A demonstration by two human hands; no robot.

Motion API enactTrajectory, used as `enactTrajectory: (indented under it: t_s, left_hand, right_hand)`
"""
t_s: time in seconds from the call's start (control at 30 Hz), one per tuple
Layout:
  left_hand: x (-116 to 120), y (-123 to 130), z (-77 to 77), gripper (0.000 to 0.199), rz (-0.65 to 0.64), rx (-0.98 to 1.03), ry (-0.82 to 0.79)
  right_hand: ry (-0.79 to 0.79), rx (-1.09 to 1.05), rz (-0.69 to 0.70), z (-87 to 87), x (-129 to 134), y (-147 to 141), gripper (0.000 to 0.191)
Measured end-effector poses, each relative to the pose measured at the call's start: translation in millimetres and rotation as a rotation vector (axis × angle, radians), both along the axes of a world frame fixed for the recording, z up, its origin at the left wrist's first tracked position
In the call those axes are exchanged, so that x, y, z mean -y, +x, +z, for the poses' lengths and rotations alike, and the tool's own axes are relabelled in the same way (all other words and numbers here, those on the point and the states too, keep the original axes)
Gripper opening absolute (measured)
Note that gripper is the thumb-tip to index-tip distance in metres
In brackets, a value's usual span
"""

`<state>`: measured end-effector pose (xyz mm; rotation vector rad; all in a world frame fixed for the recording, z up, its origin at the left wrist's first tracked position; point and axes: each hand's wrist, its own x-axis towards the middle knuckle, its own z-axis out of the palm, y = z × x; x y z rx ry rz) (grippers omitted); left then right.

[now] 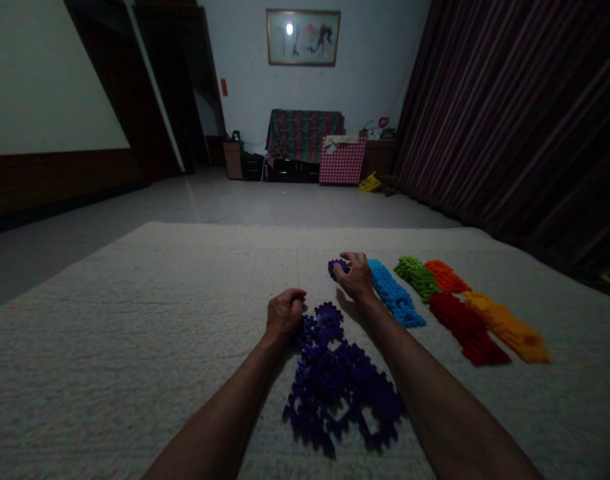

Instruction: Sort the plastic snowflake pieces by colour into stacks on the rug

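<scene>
A loose heap of purple interlocking pieces [329, 373] lies on the pale mat between my forearms. My left hand [285, 313] rests at the heap's upper left edge with its fingers curled; whether anything is inside them is hidden. Farther forward, my right hand [355, 275] pinches a few purple pieces [338, 269] between thumb and fingers, just left of a blue row of pieces [395, 293].
Right of the blue row lie green pieces [417, 277], orange pieces [445, 276], red pieces [467, 328] and yellow pieces [507, 325]. The mat [159, 320] spreads around them. Beyond it are a tiled floor [295, 208] and a low cabinet [292, 171].
</scene>
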<state>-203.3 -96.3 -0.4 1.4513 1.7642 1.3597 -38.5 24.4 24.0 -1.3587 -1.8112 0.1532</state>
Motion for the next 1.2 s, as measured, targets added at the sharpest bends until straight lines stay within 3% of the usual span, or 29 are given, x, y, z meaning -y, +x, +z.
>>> enactTrajectory:
  t_s: [0.13,0.37,0.53,0.7,0.93,1.03,1.2]
  left_hand:
    - [1,-1,2.0,0.034,-0.001,-0.029,0.003]
    - [-1,-1,-0.9,0.036,-0.019,0.016,0.005]
    - [-2,-2,-3.5,0.037,-0.016,-0.014,0.021]
    - [-2,-2,-0.1,0.037,-0.009,-0.038,0.008]
    - [-3,-3,-1.8,0.034,-0.009,-0.057,0.037]
    - [-5,-4,-6.4,0.035,-0.016,-0.032,0.045]
    - [-6,-5,-10.6,0.035,-0.02,-0.018,0.062]
  right_hand:
    - [-0.07,0.05,0.124,-1.2,10,-3,0.029]
    - [-0.328,0.192,0.317,-1.0,41,13,0.028]
    - [-0.328,0.366,0.307,4.4,70,30,0.031]
    - [-0.324,0.413,0.233,1.9,97,27,0.041]
    - [-0.43,0.112,0.253,5.9,102,20,0.024]
    - [-0.494,-0.138,0.34,4.7,100,21,0.014]
    - [-0.556,-0.441,0.521,1.3,98,19,0.016]
